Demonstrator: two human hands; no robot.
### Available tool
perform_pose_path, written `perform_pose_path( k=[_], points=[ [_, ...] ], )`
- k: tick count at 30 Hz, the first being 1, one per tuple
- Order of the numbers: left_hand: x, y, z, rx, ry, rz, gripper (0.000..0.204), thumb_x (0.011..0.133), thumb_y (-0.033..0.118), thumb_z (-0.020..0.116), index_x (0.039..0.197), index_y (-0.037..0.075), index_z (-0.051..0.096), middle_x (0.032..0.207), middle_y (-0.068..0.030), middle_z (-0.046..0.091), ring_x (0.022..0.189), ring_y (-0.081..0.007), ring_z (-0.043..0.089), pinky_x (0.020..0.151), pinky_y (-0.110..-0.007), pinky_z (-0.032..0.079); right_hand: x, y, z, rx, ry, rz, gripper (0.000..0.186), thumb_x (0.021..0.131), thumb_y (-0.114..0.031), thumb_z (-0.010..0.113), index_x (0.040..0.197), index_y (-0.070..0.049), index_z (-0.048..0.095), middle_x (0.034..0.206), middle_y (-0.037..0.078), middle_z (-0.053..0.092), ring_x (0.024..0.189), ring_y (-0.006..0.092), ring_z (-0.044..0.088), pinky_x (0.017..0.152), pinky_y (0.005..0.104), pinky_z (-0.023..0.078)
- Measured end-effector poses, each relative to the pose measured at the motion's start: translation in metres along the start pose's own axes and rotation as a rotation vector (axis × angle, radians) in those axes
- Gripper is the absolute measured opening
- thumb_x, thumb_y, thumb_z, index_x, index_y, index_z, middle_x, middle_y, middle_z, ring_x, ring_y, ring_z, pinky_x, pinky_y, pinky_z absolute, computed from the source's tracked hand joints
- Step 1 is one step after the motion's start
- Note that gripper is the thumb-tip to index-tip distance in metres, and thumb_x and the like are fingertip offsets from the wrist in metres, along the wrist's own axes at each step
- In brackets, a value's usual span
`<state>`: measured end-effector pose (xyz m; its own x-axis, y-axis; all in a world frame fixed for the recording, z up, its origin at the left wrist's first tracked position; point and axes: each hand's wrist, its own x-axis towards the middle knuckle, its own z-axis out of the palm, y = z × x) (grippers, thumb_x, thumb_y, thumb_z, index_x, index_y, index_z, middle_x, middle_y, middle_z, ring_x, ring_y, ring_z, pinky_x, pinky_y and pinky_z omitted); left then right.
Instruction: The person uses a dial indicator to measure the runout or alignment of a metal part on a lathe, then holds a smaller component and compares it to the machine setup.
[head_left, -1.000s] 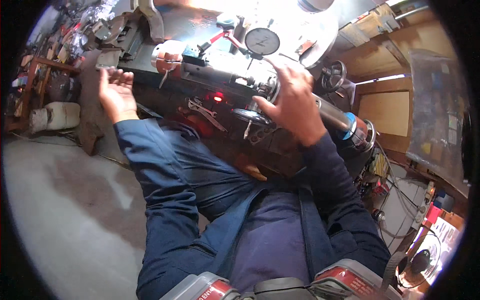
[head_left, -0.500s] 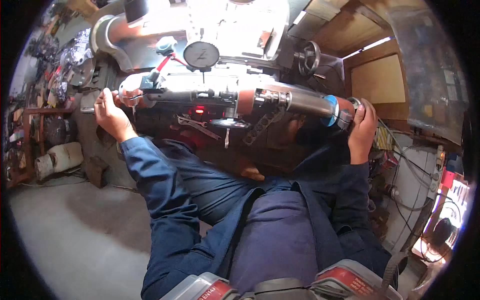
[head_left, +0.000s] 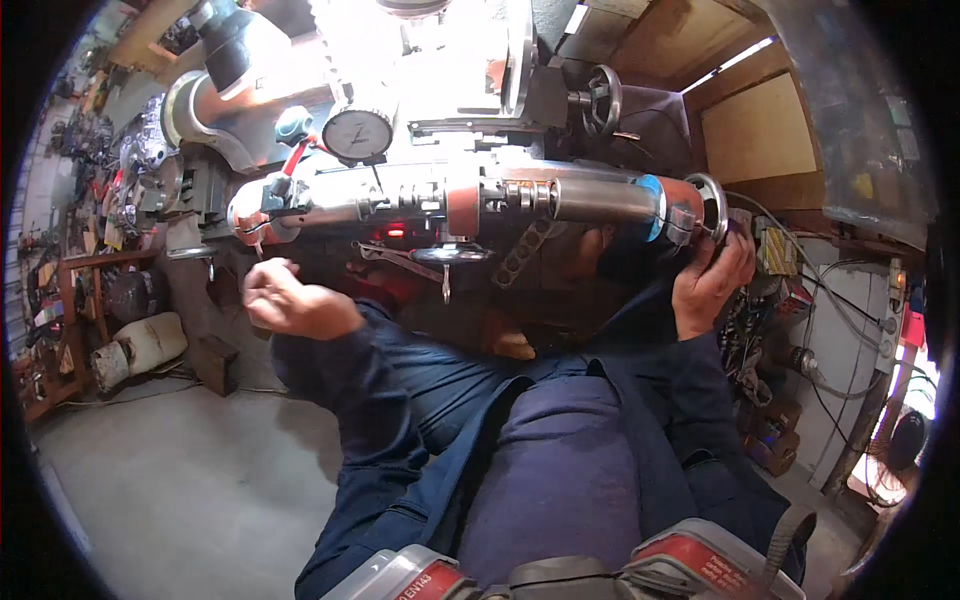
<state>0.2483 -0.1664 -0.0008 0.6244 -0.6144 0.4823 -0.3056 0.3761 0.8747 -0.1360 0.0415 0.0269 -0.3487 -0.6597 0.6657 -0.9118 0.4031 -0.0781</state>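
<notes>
My right hand (head_left: 714, 278) grips the lower rim of a metal handwheel (head_left: 714, 208) at the right end of a horizontal machine slide. My left hand (head_left: 290, 300) is in front of the slide's left end, apart from it, fingers curled in; whether anything lies inside is hidden. Above that end, a red-and-blue jointed holder (head_left: 297, 145) stands beside a round dial indicator (head_left: 357, 134), whose stem points down at the metal shaft (head_left: 408, 193). A blue ring (head_left: 652, 207) circles the slide near the wheel. A second handwheel (head_left: 452, 255) sits at front centre.
Wrenches (head_left: 395, 258) and a flat bar with holes (head_left: 523, 252) lie below the slide. Another handwheel (head_left: 603, 100) stands at the back right. A whitish container (head_left: 145, 345) lies at the left above the floor. Cables (head_left: 830, 290) hang at the right.
My left hand has come away from the slide's left end, moving toward me and rightward. My right hand has slipped lower on the handwheel rim. The view has shifted somewhat.
</notes>
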Motion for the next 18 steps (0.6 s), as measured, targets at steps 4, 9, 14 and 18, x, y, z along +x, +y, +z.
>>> perform_pose_path(
  k=[4,9,14,18],
  points=[
    [-0.054,0.021,0.004,-0.253,-0.298,-0.399,0.015,0.096,0.013,0.056,0.104,0.000,0.052,0.084,-0.0069,0.059,0.071,-0.0114,0.056,0.064,-0.022,0.045,0.016,-0.011,-0.004,0.032,-0.015,0.060,0.048,0.100,-0.028,0.045,0.134,0.006,0.046,0.128,0.024,0.055,0.113,0.0370,0.053,0.099,0.0469,0.035],
    [-0.070,0.009,0.011,-0.499,-0.675,-0.726,0.025,0.098,0.014,0.055,0.117,0.000,0.047,0.094,-0.0096,0.063,0.070,-0.0092,0.058,0.059,-0.020,0.044,0.031,-0.008,0.000,0.208,-0.118,0.125,0.044,0.103,-0.032,0.037,0.129,-0.001,0.054,0.118,0.023,0.062,0.103,0.0404,0.059,0.088,0.0439,0.044],
    [-0.066,0.016,0.020,-0.448,-0.735,-0.815,0.023,0.099,0.023,0.054,0.102,0.000,0.053,0.072,-0.0094,0.064,0.058,-0.0115,0.057,0.052,-0.022,0.044,0.027,-0.009,0.004,0.178,-0.103,0.137,0.044,0.103,-0.031,0.038,0.130,-0.001,0.053,0.121,0.021,0.061,0.106,0.0388,0.058,0.089,0.0439,0.044],
    [-0.066,0.020,0.027,-0.478,-0.800,-0.878,0.023,0.099,0.025,0.054,0.102,0.002,0.053,0.069,-0.0081,0.063,0.054,-0.0094,0.055,0.051,-0.019,0.042,0.019,-0.014,0.008,0.177,0.000,0.143,0.043,0.103,-0.031,0.038,0.131,-0.002,0.053,0.122,0.021,0.060,0.105,0.0384,0.058,0.089,0.0432,0.044]
  ],
)
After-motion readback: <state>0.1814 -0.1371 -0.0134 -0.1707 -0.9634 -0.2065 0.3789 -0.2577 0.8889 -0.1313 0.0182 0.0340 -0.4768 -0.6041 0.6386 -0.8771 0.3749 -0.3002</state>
